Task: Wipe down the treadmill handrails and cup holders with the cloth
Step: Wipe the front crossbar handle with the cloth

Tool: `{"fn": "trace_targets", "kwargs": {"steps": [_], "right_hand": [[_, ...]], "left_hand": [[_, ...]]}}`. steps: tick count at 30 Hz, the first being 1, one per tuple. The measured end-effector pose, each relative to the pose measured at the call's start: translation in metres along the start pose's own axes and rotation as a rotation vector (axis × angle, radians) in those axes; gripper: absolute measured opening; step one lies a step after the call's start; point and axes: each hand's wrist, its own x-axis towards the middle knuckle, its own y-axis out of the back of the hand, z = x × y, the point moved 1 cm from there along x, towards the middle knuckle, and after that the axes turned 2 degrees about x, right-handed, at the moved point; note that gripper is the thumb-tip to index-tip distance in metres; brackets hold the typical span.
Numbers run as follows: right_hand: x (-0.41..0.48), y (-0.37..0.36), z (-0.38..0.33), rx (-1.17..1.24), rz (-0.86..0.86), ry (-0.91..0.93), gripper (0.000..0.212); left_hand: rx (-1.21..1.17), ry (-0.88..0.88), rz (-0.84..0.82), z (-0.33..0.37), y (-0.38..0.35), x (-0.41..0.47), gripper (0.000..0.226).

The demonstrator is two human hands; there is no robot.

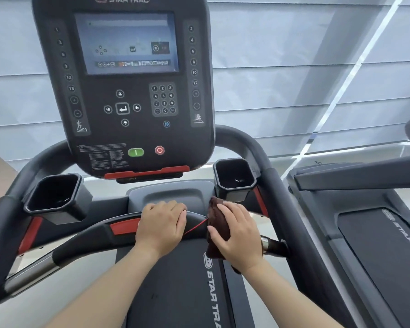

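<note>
- The cloth (pixel 219 227) is dark brown, soft and a little fluffy. It is folded over the curved front handrail (pixel 85 245), on its right part, and its long axis goes from top to bottom, across the bar; the lower end hangs below the bar.
- The right hand (pixel 237 235) lies on top of the cloth with the fingers bent around it, so it presses the cloth to the handrail.
- The left hand (pixel 162 224) is closed over the middle of the same handrail, just beside the cloth but not touching it. A thin red cord (pixel 195 227) runs between the two hands.
- The handrail is black and matte, with a red insert (pixel 124 227) left of the left hand and shiny metal sections (pixel 32 274) toward its ends.
- Two black cup holders, the left cup holder (pixel 57 201) and the right cup holder (pixel 234 179), have an angular shape with cut corners and glossy rims. They stand on both sides below the console (pixel 128 91).
- The console is dark, smooth plastic with a screen, a green button (pixel 136 152) and a red button (pixel 159 150).
</note>
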Motion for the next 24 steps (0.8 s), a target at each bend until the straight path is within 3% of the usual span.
{"fn": "trace_targets", "kwargs": {"steps": [7, 14, 20, 24], "right_hand": [[-0.029, 0.007, 0.034, -0.08, 0.081, 0.031, 0.05], [-0.008, 0.012, 0.025, -0.04, 0.024, -0.163, 0.044], [-0.027, 0.016, 0.042, -0.018, 0.05, -0.049, 0.043], [-0.035, 0.025, 0.061, -0.045, 0.075, -0.118, 0.044]], "left_hand": [[0.004, 0.018, 0.02, 0.001, 0.002, 0.0, 0.033], [0.019, 0.012, 0.018, 0.0, 0.0, 0.0, 0.034], [0.023, 0.013, 0.014, 0.002, 0.002, 0.0, 0.034], [0.026, 0.014, 0.017, 0.002, 0.002, 0.0, 0.034]]}}
